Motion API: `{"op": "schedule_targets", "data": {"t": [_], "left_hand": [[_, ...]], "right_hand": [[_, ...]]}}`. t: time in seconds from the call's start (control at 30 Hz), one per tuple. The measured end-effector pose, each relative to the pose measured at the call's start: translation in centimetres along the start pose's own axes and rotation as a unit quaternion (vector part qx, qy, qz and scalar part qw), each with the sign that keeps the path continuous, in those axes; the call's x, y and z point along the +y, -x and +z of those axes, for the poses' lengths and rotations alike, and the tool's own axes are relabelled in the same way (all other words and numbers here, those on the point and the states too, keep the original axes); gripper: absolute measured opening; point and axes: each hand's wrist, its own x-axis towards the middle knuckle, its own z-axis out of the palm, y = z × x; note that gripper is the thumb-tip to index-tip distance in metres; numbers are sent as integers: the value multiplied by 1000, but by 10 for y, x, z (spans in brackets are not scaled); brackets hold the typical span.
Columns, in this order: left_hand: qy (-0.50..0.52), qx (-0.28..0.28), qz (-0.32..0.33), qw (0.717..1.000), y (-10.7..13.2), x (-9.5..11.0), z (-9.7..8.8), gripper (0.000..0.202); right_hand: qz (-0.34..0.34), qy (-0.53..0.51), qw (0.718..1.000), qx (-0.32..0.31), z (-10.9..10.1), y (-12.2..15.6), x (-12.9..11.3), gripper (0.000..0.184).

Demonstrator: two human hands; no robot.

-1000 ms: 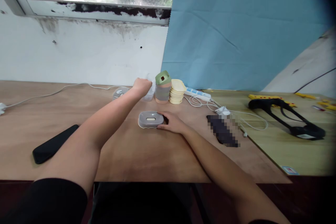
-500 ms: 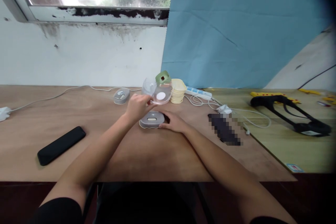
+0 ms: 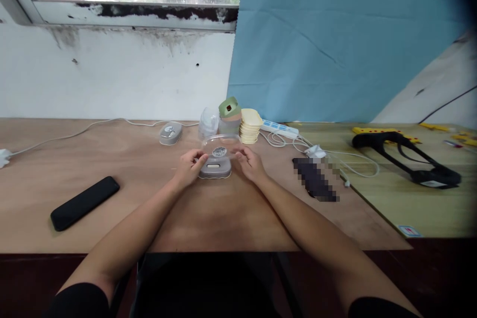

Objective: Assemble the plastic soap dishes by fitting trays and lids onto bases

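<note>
A small grey box (image 3: pixel 215 170) sits on the wooden table (image 3: pixel 112 159) straight ahead. Just above it a clear plastic lid (image 3: pixel 220 145) is held level between both hands. My left hand (image 3: pixel 189 168) pinches the lid's left edge with its fingers curled. My right hand (image 3: pixel 250 162) grips the lid's right edge. Behind them stand a stack of clear lids (image 3: pixel 208 122), a stack of green, pink and grey parts (image 3: pixel 229 115) and a stack of cream lids (image 3: pixel 250 126).
A second grey box (image 3: pixel 170 133) lies behind on the left, with a white cable (image 3: pixel 74 131) running to the left edge. A black phone (image 3: pixel 85 202) lies near left. A white power strip (image 3: pixel 280 129), a blurred dark object (image 3: pixel 316 185) and a black frame (image 3: pixel 408 159) are on the right.
My left hand reached to the stack at the back, took a clear lid and brought it over the grey box. My right hand left the box's side and took the lid's right edge.
</note>
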Motion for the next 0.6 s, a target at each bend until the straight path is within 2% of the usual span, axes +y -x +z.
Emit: {"op": "schedule_targets", "data": {"t": [0.07,0.17,0.2,0.37,0.5,0.6], "left_hand": [[14,10,4,1000,0,-3,1,43],[12,28,20,999,0,-8,4,67],[0,27,27,999,0,-9,4,69],[-65,15,6,998,-1,-13,1,59],[-87,8,-33,996,-2,-15,-3,55],[-107,-8,-47,993,-3,-17,-4,54]], "right_hand": [[13,2,1000,14,0,1,-3,43],[48,-17,999,12,3,1,-3,45],[61,-30,998,5,4,1,-2,46],[100,-48,992,-54,8,0,4,50],[106,-25,987,-118,10,0,7,53],[106,-13,984,-142,10,1,8,53]]}}
